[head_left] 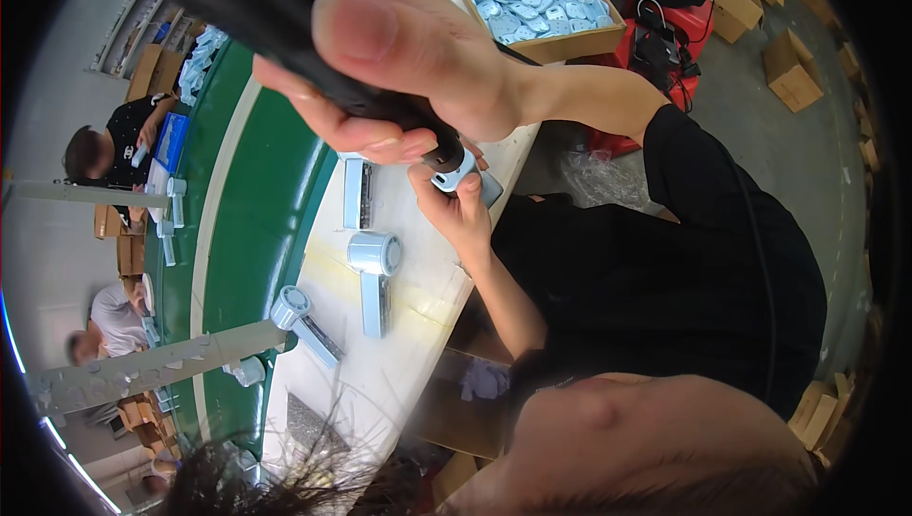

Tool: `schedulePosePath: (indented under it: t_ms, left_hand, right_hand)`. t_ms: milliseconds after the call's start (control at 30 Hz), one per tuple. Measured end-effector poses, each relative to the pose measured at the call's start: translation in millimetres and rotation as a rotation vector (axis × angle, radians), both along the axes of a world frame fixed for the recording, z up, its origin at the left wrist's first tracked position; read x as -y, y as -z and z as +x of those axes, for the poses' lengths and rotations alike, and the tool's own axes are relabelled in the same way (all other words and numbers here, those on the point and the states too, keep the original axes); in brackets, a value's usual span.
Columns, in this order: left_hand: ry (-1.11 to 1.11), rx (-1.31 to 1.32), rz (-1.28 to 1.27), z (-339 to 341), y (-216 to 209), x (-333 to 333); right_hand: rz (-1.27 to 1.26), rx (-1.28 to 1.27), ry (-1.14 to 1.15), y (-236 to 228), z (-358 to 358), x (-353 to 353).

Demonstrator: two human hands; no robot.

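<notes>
My right hand (418, 60), large and close in view, is wrapped around a black electric screwdriver (285, 17). The tool's narrow end points down at a light blue handheld fan part (465, 177). My left hand (458, 215) grips that part at the edge of the white worktable (328, 369); its far side is partly hidden by my fingers and the tool. On the table near my left hand lie a light blue fan (374, 255) with a round head, another fan (294, 302) at an angle, and a light blue handle piece (358, 195).
A cardboard box (613, 36) full of flat light blue pieces stands at the top. Beside the table runs a green conveyor belt (252, 193), with a metal post (180, 361) before it. Beyond are co-workers (119, 141). Cardboard boxes (791, 69) sit on the floor.
</notes>
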State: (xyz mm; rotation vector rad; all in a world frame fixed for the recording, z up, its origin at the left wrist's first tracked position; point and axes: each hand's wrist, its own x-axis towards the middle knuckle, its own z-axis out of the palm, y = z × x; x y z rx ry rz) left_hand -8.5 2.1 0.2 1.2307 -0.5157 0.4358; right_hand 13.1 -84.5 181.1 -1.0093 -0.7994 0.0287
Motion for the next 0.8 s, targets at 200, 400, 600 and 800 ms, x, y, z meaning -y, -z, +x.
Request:
schedulePosePath:
  t_ms: [200, 400, 600, 800]
  left_hand:
    - [0.03, 0.012, 0.003, -1, -1, 6]
    - [0.016, 0.032, 0.083, -4, -4, -16]
    - [-0.225, 0.112, 0.55, -2, -67, -71]
    - [-0.51, 0.081, 1.316, 95, -107, -112]
  right_hand:
    - [0.253, 0.138, -0.083, 14, 7, 47]
    - [0.009, 0.161, 0.302, 86, 27, 85]
    - [-0.067, 0.035, 0.601, 153, 30, 119]
    - [-0.1, 0.0, 0.75, 164, 46, 101]
